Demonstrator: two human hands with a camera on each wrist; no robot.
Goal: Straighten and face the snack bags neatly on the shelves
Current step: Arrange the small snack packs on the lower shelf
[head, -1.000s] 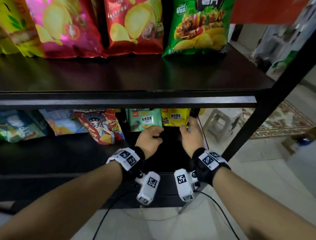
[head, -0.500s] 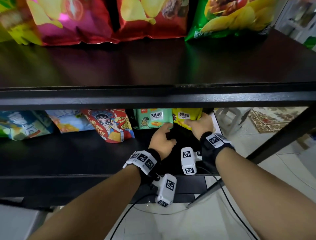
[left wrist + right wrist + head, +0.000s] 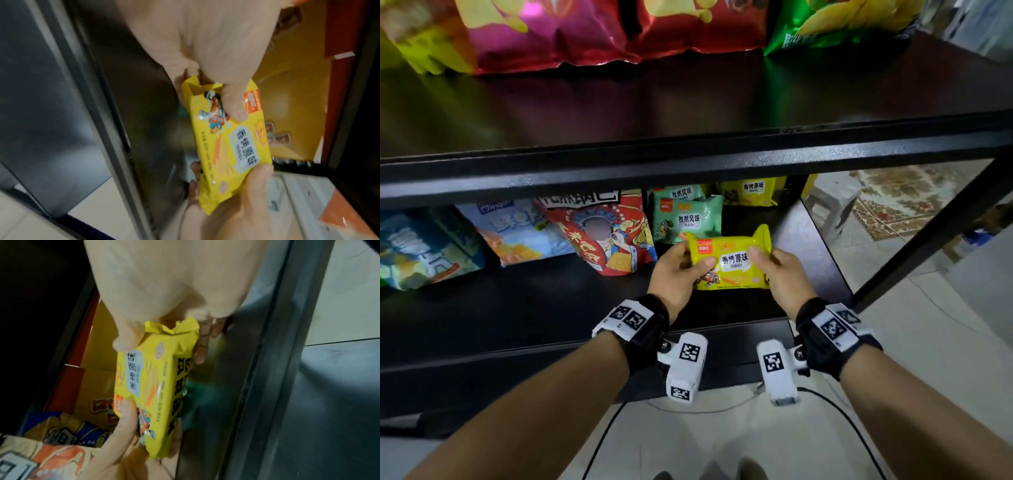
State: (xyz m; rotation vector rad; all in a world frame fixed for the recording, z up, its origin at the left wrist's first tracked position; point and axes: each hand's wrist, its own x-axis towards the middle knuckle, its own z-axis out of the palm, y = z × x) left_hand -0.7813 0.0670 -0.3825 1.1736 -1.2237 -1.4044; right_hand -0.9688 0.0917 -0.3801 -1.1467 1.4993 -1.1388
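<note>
A small yellow snack bag (image 3: 732, 262) (image 3: 228, 142) (image 3: 156, 386) is held face up over the right end of the lower shelf (image 3: 551, 308). My left hand (image 3: 681, 270) pinches its left end, thumb on the front. My right hand (image 3: 780, 270) pinches its right end the same way. Behind it stand two green bags (image 3: 688, 219), one in front of the other, and another yellow bag (image 3: 750, 192) at the back right. A red bag (image 3: 606, 236), a light blue bag (image 3: 517, 229) and a darker blue bag (image 3: 417, 250) lean further left.
The upper shelf (image 3: 688, 102) carries large chip bags: yellow (image 3: 424, 44), pink (image 3: 544, 31), red (image 3: 698, 24) and green (image 3: 842, 24). A black frame post (image 3: 928, 236) slants at the right. Beyond it are a grey stool (image 3: 832, 202), a patterned rug (image 3: 907, 202) and tiled floor.
Both hands reached to the back of the lower shelf, took a yellow bag and drew it forward. It is now held between them in front of the green bags.
</note>
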